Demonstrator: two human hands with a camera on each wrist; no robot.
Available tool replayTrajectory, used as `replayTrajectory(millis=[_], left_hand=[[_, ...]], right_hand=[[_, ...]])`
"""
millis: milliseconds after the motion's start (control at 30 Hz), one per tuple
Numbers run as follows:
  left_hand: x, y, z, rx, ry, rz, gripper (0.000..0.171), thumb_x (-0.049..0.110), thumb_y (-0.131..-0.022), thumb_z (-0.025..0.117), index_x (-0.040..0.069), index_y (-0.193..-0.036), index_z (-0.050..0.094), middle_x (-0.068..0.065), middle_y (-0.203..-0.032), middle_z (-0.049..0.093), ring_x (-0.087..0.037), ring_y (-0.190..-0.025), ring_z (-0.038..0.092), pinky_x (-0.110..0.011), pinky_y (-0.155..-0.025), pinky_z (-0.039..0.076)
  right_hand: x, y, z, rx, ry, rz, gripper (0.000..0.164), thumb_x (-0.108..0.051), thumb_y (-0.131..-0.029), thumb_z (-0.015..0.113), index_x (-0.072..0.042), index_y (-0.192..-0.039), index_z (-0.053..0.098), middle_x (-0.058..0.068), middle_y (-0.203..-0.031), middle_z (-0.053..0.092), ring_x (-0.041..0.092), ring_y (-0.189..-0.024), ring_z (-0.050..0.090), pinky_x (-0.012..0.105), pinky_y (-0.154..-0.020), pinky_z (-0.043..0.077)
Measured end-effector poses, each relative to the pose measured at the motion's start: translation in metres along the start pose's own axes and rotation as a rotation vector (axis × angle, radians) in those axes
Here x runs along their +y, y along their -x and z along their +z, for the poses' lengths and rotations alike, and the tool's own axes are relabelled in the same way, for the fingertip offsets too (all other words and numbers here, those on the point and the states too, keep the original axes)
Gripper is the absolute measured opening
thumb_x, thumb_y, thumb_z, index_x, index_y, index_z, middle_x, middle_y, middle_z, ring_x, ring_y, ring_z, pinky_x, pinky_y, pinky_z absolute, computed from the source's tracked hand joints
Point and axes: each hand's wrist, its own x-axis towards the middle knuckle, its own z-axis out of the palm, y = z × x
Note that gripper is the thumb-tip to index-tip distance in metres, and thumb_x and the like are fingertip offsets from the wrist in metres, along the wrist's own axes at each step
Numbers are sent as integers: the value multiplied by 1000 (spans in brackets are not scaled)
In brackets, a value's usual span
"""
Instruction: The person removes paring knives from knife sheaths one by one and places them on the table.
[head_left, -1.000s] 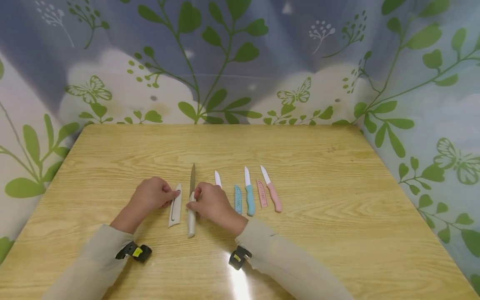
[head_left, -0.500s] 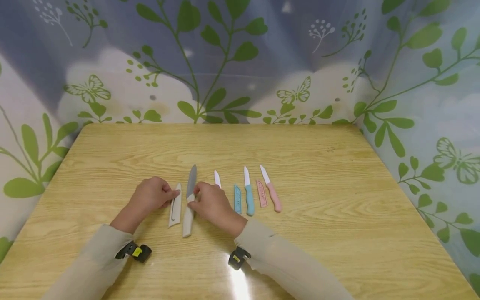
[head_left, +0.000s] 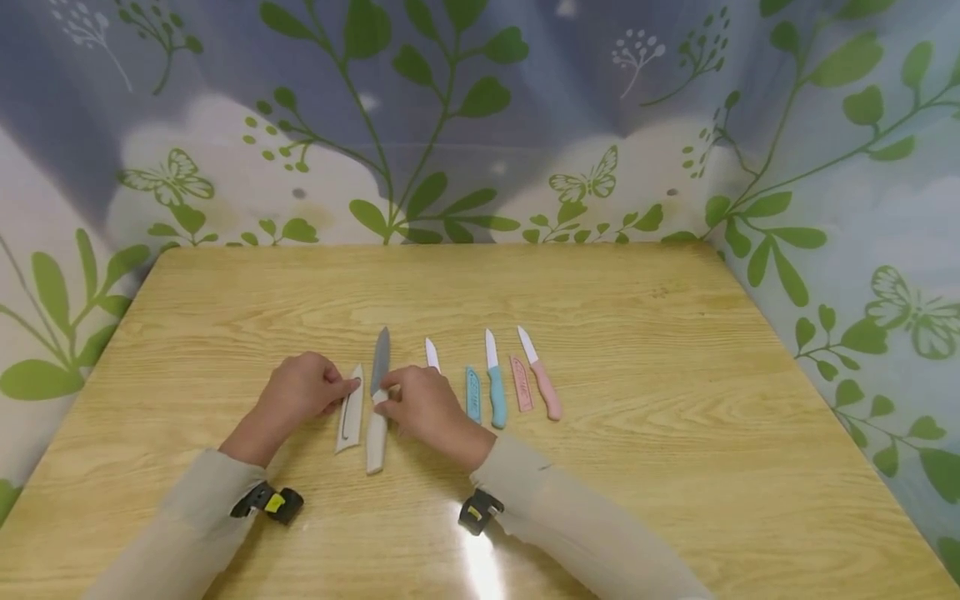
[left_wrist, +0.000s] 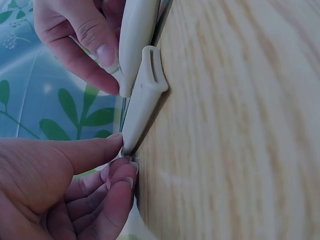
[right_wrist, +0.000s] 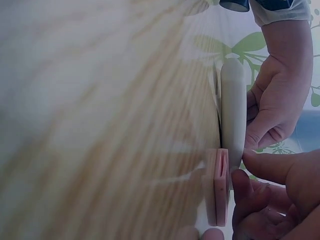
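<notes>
My left hand (head_left: 303, 387) pinches the pointed end of a cream knife sheath (head_left: 351, 421) lying on the table, thumb on top in the left wrist view. Just right of it is a kitchen knife with a grey blade (head_left: 381, 354) and a cream handle (head_left: 377, 446). My right hand (head_left: 429, 408) pinches this knife where blade and handle meet; the blade points away from me. In the left wrist view the sheath's slotted mouth (left_wrist: 154, 70) faces the handle side. Beyond my right hand shows a white blade (head_left: 432, 353), its handle hidden beneath that hand.
Right of my hands lie a blue-handled knife (head_left: 498, 400), a blue sheath (head_left: 473, 396), a pink sheath (head_left: 521, 383) and a pink-handled knife (head_left: 548, 392). The right wrist view shows a pink sheath (right_wrist: 221, 187) beside the cream handle. A leaf-patterned curtain backs the wooden table (head_left: 637, 483).
The cream-handled knife has turned from standing on edge to showing its blade's broad face, with its handle shifting slightly left. My left hand and the cream sheath have stayed in place.
</notes>
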Motion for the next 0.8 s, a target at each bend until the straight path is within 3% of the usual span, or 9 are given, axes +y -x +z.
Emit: replayTrajectory(millis=[233,433,633,800], left_hand=[[1,1,0,3,8,-5,45,34,-93,61,9,-56,60,2,-44,48,-13,-43,41,-26,-44,31],[-4,2,0,72,27,12,56,40,-100,46,9,-55,58,0,-46,50,-16,-43,43,-29,-45,35],[-6,2,-3,163,25,15,57,43,-101,39,9,-58,53,-1,-47,45,-18,-44,40,-31,-45,32],[-6,1,-6,252,-21,5,51,45,-100,38,6,-80,62,-8,-63,56,-22,-53,46,-32,-45,35]], right_hand=[[-1,2,-6,-24,-57,37,38,-17,-87,70,-3,-120,60,6,-65,69,9,-41,58,18,-36,40],[10,5,-29,75,-43,4,42,-27,-90,67,-7,-125,56,2,-65,63,10,-40,50,19,-38,36],[29,8,-52,131,58,24,39,-30,-92,63,-7,-123,58,5,-87,65,14,-65,57,26,-55,47],[46,12,-60,185,147,22,43,-32,-90,66,-8,-124,57,12,-105,64,23,-89,57,39,-75,48]])
